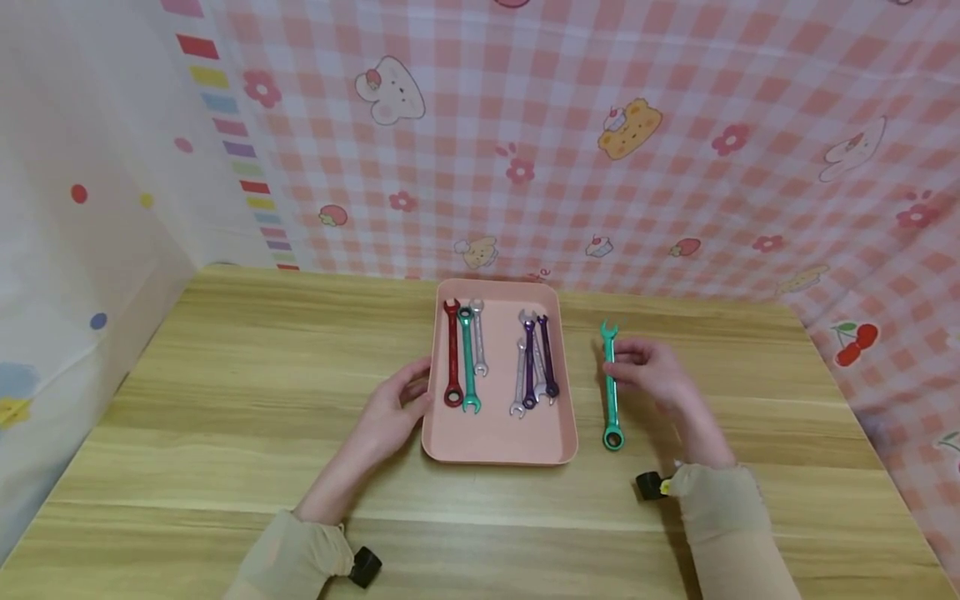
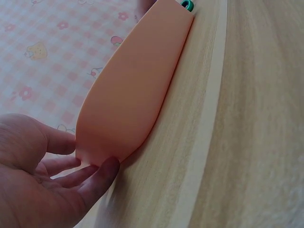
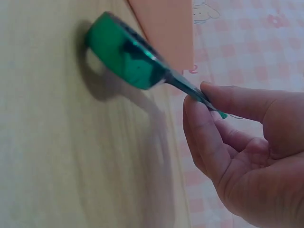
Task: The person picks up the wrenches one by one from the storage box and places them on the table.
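Most of the wrenches lie inside the pink tray (image 1: 495,446) on the desk (image 1: 247,400), and I see one wrench outside of it. In the tray's left part are a red wrench (image 1: 453,358), a green wrench (image 1: 469,358) and a small silver wrench (image 1: 480,337). In its right part are two purple wrenches (image 1: 529,358) together with silver wrenches (image 1: 519,379); some overlap there, so I cannot give the exact count.

The outside one is a green ratcheting wrench (image 1: 611,404), to the right of the tray. The grip of the right hand (image 1: 656,375) is clamped on its shaft, thumb against fingers. The left hand (image 1: 390,417) has its thumb and fingers apart, touching the tray's outer wall. I judge the handling of this wrench as unfinished; whether it goes in or comes out, I cannot tell.
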A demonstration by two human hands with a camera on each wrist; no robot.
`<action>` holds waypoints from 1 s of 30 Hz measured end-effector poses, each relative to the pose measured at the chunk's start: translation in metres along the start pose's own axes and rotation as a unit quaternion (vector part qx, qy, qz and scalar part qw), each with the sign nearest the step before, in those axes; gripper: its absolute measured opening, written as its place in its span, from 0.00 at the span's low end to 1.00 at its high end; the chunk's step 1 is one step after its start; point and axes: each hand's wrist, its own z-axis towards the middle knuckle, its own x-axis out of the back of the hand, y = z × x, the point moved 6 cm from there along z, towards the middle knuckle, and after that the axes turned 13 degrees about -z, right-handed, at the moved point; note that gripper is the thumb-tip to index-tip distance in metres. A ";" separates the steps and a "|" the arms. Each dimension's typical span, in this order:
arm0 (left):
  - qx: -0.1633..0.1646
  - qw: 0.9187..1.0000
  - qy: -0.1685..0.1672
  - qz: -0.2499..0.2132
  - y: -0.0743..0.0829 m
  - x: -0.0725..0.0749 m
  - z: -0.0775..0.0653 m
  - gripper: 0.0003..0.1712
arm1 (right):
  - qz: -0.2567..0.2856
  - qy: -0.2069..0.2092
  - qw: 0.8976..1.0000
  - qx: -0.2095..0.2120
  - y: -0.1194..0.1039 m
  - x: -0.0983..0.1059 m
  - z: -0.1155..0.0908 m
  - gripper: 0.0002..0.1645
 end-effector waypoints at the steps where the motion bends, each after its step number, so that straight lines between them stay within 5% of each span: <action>1: 0.001 1.000 0.000 0.000 0.000 0.000 0.000 0.32 | -0.005 -0.001 1.000 -0.002 0.000 -0.001 0.000 0.28; 9: 0.002 1.000 0.004 0.001 -0.002 0.001 -0.001 0.32 | -0.102 0.000 0.994 -0.024 0.004 -0.007 0.002 0.27; 30: -0.011 1.000 -0.001 0.006 0.003 -0.001 -0.002 0.31 | -0.199 0.027 0.978 -0.054 -0.001 -0.010 0.001 0.28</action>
